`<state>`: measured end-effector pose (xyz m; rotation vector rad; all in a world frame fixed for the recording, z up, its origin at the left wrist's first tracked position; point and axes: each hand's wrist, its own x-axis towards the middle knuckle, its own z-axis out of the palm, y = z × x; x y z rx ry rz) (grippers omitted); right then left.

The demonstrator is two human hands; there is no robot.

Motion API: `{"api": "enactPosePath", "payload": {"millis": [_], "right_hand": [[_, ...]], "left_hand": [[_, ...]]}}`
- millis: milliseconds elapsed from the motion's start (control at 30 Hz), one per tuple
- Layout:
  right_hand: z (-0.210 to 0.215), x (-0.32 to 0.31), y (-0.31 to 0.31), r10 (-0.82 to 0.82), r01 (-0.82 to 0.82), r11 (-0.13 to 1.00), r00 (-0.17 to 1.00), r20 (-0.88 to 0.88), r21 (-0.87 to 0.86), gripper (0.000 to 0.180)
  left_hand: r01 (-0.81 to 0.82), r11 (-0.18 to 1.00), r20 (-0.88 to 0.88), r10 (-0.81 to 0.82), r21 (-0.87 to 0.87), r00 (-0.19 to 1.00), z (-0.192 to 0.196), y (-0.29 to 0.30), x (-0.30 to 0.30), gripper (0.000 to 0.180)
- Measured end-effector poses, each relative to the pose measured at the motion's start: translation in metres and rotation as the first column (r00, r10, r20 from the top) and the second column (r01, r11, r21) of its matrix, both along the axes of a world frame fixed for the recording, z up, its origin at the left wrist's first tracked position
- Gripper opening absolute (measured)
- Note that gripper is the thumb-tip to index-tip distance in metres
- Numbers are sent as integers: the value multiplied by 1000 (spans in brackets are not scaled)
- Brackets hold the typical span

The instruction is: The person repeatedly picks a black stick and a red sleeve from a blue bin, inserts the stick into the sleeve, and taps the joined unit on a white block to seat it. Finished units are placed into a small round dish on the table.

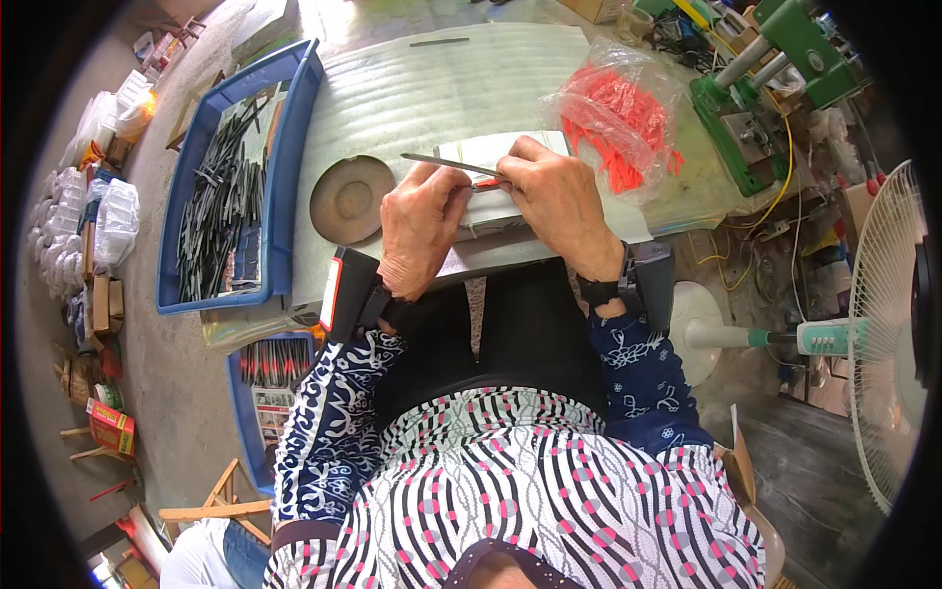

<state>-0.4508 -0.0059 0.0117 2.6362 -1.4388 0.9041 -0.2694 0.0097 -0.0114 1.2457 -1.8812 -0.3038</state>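
My two hands meet over a white block-like stack on the near part of the table. A thin dark strip (pixel 437 160) runs slantwise above my left hand (pixel 422 218), its right end between the pinched fingers of my right hand (pixel 557 192). Between the fingertips of both hands shows a small red piece (pixel 487 184). My left thumb and forefinger are closed at its left end; the fingers partly hide it. The white stack (pixel 489 149) lies under and behind the hands. Left of my left hand is a round brown dish (pixel 351 199).
A blue tray (pixel 306 93) of dark strips stands left; a lower blue tray (pixel 235 393) holds red-and-dark pieces. A clear bag (pixel 628 108) of red pieces lies right, before a green press (pixel 721 113). A fan (pixel 883 334) stands at far right. Another dark strip (pixel 440 41) lies at the back.
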Motion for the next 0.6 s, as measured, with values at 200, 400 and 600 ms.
{"api": "enactPosePath", "payload": {"millis": [200, 400, 600], "right_hand": [[1, 1, -2, 29, -28, 999, 999, -38, 26, 7], [0, 0, 4, 20, -23, 1000, 944, 331, 4, 15], [18, -15, 10, -156, 154, 987, 917, 368, 33, 36]], "left_hand": [[-29, 999, -53, 30, 17, 998, -2, 1, -3, 7], [-23, 999, -39, 24, 35, 999, 0, 1, -3, 5], [-30, 999, -6, 30, 27, 1000, 2, 2, -3, 4]]}}
